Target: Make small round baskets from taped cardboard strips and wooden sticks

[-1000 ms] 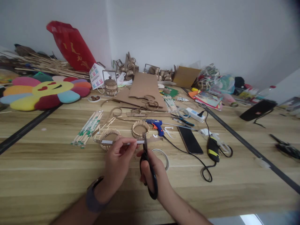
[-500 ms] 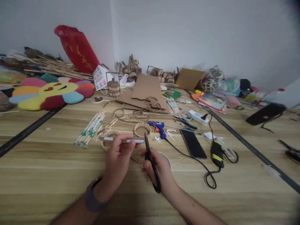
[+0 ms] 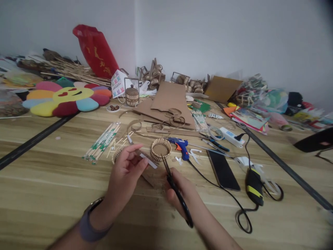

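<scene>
My left hand (image 3: 127,170) pinches a thin brown strip (image 3: 135,147) with white pieces on it; one white piece (image 3: 148,161) shows by the fingertips. The strip slants down to the right. My right hand (image 3: 183,191) is closed round the black handles of the scissors (image 3: 173,182), whose blades point up and a little left, slightly parted, apart from the strip. Just beyond the blades lies a ring of short wooden sticks (image 3: 161,150). Another such ring is partly hidden behind my left hand.
A blue glue gun (image 3: 181,146), a black phone (image 3: 223,170) and a black-yellow tool (image 3: 254,187) with its cord lie to the right. Bagged sticks (image 3: 102,143) are on the left. Cardboard (image 3: 170,99), a lidded basket (image 3: 132,96) and a flower cushion (image 3: 67,99) stand or lie farther back.
The strip has tilted from nearly level to sloping down rightward. The scissors have moved slightly right and down, away from the strip. The camera view has shifted a little.
</scene>
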`<state>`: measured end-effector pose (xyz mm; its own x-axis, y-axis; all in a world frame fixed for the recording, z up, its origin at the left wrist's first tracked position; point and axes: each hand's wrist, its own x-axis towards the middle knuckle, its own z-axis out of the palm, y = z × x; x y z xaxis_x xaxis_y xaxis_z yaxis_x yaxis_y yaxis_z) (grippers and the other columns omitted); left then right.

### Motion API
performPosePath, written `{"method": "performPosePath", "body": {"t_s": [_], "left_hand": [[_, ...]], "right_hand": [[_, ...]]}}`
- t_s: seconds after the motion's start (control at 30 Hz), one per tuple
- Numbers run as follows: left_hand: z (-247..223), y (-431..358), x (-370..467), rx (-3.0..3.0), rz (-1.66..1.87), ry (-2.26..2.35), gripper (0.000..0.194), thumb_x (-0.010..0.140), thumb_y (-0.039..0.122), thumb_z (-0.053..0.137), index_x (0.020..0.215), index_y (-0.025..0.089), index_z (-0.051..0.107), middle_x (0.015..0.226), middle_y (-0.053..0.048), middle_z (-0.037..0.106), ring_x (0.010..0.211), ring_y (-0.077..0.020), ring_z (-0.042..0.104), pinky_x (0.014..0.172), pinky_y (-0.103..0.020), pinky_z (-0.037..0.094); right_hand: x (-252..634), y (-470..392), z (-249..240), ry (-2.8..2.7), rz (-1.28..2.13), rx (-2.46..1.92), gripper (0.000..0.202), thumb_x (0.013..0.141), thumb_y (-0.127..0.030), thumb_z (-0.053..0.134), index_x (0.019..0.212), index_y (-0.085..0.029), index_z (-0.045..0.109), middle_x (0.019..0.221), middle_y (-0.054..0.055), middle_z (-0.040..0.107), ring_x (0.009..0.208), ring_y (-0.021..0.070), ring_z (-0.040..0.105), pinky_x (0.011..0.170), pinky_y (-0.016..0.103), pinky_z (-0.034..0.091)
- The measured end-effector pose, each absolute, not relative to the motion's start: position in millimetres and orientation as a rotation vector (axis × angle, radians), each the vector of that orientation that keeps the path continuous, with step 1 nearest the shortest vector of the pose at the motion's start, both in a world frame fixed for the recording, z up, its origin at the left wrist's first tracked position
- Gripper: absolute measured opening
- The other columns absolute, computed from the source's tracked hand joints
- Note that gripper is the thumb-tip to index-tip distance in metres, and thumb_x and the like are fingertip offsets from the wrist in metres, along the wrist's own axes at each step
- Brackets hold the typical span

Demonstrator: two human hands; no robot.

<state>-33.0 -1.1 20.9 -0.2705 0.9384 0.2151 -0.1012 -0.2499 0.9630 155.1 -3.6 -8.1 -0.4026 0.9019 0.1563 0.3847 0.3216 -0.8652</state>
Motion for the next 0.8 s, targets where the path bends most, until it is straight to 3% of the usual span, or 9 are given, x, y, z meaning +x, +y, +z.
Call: {"method": "performPosePath", "body": {"t_s": [0.2, 0.8], "left_hand": [[20.4, -4.3, -30.9, 1.320, 1.551, 1.229, 0.021, 0.082, 0.024, 0.067, 0.103, 0.020, 0.065, 0.081, 0.002, 0.069, 0.073, -0.0126, 0.065, 0.067, -0.021, 0.054], [17.0, -3.3, -30.1, 1.365, 1.469, 1.231, 0.022, 0.083, 0.022, 0.064, 0.104, 0.020, 0.063, 0.077, 0.003, 0.067, 0.069, -0.0117, 0.065, 0.065, -0.021, 0.055]], "right_hand": [[149.3, -9.5, -2.7, -1.955, 1.205, -1.066, 0.075, 0.077, -0.089, 0.038, 0.097, -0.019, 0.056, 0.064, -0.004, 0.047, 0.054, 0.0124, 0.039, 0.050, 0.023, 0.030], [146.9, -10.8, -1.2, -1.930, 1.290, -1.060, 0.074, 0.077, -0.088, 0.040, 0.092, -0.018, 0.056, 0.065, -0.004, 0.046, 0.055, 0.0123, 0.039, 0.050, 0.024, 0.029]]}}
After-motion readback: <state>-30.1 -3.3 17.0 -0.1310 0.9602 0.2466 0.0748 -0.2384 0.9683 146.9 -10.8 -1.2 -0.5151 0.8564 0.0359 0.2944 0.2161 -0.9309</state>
